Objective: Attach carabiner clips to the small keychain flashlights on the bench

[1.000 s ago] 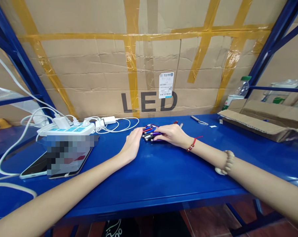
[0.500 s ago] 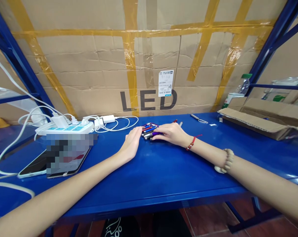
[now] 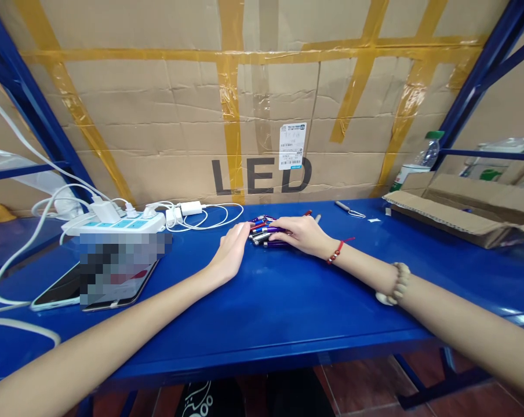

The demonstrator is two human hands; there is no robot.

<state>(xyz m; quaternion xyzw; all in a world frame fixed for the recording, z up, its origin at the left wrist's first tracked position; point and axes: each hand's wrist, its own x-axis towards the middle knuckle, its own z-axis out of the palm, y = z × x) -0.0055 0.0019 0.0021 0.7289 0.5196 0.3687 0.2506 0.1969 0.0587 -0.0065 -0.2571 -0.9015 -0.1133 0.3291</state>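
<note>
A pile of slim, shiny metallic tubes (image 3: 258, 236) in blue, purple, red, black and silver lies on the blue table; what kind of tubes they are I cannot tell. My left hand (image 3: 231, 249) stands on edge at the pile's left side, fingers straight and together, holding nothing. Over the right part of the pile curls my right hand (image 3: 303, 234), thumb and fingers around some of the tubes. A purple tube (image 3: 272, 244) sticks out under its thumb. The ends of other tubes poke out behind the hand, and its fingertips are partly hidden.
To the left are a white power strip (image 3: 118, 229) with cables and two phones (image 3: 59, 286). A grey-handled tool with a wire loop (image 3: 351, 209) lies behind right, near an open cardboard box (image 3: 444, 211) and a plastic bottle (image 3: 418, 159). A large carton (image 3: 166, 127) stands behind.
A purple tube that was tilted by my right thumb now lies lower at the pile's near side. My right fingers have shifted slightly; my left hand has stayed in place.
</note>
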